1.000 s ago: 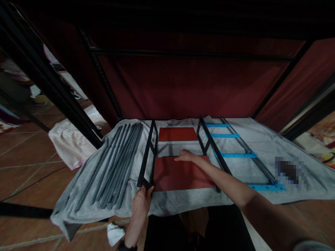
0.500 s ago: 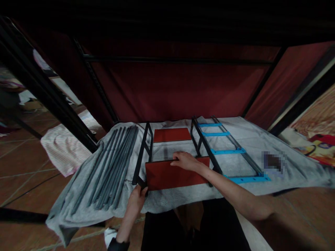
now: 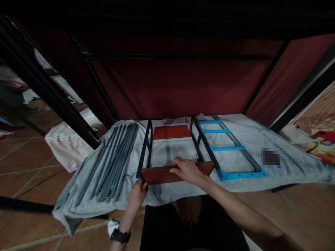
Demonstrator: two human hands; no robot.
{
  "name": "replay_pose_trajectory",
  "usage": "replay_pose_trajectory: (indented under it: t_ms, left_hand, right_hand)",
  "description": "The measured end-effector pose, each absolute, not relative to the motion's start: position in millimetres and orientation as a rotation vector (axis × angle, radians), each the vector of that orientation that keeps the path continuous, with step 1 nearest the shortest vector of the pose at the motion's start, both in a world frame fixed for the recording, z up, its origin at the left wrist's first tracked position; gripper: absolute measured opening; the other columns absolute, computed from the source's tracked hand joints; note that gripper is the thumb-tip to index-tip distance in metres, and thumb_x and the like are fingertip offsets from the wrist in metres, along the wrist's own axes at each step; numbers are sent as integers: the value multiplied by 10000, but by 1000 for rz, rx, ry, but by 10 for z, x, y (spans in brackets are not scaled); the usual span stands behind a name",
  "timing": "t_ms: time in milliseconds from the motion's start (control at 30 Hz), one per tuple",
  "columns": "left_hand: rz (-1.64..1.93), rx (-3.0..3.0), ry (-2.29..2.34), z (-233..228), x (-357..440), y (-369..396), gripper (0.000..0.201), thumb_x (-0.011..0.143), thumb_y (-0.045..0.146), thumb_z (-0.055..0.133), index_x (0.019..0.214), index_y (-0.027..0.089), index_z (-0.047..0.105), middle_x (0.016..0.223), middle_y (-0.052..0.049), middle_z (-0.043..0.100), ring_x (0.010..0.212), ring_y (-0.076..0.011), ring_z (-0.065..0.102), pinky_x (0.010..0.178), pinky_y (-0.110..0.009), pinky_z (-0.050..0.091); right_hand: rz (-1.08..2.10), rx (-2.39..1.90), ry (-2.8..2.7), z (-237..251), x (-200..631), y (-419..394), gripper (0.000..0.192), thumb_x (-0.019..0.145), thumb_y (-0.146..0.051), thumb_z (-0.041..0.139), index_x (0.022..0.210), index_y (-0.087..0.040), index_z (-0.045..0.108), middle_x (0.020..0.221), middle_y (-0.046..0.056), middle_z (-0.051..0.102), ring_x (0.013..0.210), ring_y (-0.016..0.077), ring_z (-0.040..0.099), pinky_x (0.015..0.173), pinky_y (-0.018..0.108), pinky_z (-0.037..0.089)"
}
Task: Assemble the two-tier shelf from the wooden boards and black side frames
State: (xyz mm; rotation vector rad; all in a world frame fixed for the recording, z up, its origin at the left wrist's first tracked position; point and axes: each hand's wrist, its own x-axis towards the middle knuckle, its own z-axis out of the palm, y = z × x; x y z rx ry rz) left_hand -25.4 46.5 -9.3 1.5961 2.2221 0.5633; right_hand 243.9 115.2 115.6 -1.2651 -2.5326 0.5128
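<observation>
red panel, grey cloth, blue brackets

Dim, murky pic (wide-angle edge warp)

A dim room: dark red fabric panels stretched on a black metal frame close off the back and the right side, with deep shadow above them. The floor is of reddish-brown tiles with pale grout lines, and a grey cloth is spread over it in front of the panels. Beyond the cloth's left edge lies a pale striped cloth, and past its right corner a colourful patterned sheet.
</observation>
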Motion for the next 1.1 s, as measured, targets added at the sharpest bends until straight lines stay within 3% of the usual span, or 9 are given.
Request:
replay_pose_trajectory:
  t_ms: [367, 567, 733, 800, 967, 1100]
  left_hand:
    - [578, 1674, 2180, -152, -257, 451, 168, 908, 210, 437, 963, 144, 582, 1032, -169, 700, 1010, -263, 671, 921, -377, 492]
    - [601, 1701, 2176, -148, -232, 423, 189, 913, 209, 416, 960, 134, 583, 996, -183, 691, 990, -279, 667, 889, -403, 505]
    - [675, 1747, 2117, -178, -248, 404, 196, 858, 112, 412, 942, 125, 590, 931, -158, 683, 935, -270, 659, 854, -420, 517]
    - [714, 1768, 2081, -208, -264, 404, 240, 835, 72, 401, 965, 111, 598, 943, -155, 681, 943, -262, 654, 861, -419, 519]
    - [801, 1771, 2041, -285, -301, 402, 342, 830, 39, 356, 1034, 94, 624, 1018, -161, 678, 1025, -250, 641, 931, -418, 509]
    - [846, 1725, 2014, -312, -330, 406, 357, 821, 34, 361, 1001, 124, 656, 1031, -133, 678, 981, -229, 652, 918, -392, 516]
  right_hand:
    - [533, -1150, -2692, 1282, 2393, 1105, 276, 979, -338, 474, 1225, -229, 539, 1194, 66, 638, 1051, 232, 636, 869, 341, 453]
    - [480, -1023, -2812, 1314, 2116, 1098, 600, 954, -331, 493, 1508, -267, 271, 1315, 115, 587, 1098, 278, 629, 896, 400, 484]
    - [449, -859, -2919, 1382, 1731, 1160, 732, 951, -334, 487, 1563, -345, 85, 1249, 93, 635, 1042, 271, 657, 863, 392, 498]
    - [491, -788, -2946, 1381, 1590, 1201, 715, 954, -343, 475, 1561, -354, 97, 1247, 83, 644, 1036, 263, 661, 853, 388, 502]
    - [538, -667, -2980, 1321, 1388, 1273, 562, 946, -276, 451, 1492, -308, 324, 1205, 70, 672, 1012, 238, 666, 845, 367, 507]
    - [536, -611, -2980, 1318, 1358, 1307, 524, 924, -216, 457, 1439, -293, 395, 1251, 67, 649, 1033, 232, 659, 821, 340, 511]
